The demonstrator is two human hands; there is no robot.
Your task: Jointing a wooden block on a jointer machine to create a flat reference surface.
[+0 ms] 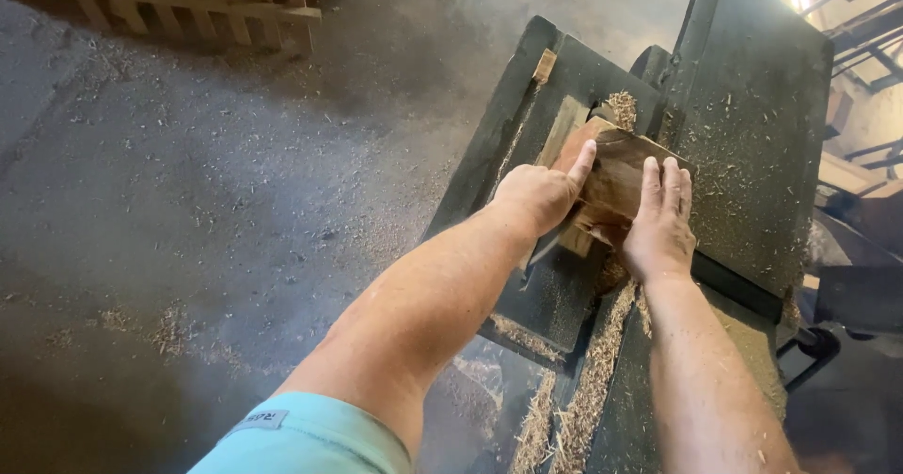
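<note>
A reddish-brown wooden block (616,175) lies on the dark green machine table (752,126). My left hand (541,195) grips the block's left edge, with the forefinger stretched along its side. My right hand (661,220) rests flat on top of the block, fingers together and pointing away from me. A pale wooden strip (562,128) lies just behind and left of the block. A small heap of sawdust (621,107) sits at the block's far end. The block's near end is hidden under my hands.
Wood shavings (588,389) trail along the gap between the table halves. The concrete floor (207,211) on the left is strewn with sawdust. A wooden pallet (188,4) lies at top left. Metal rails (865,23) and planks stand at the right.
</note>
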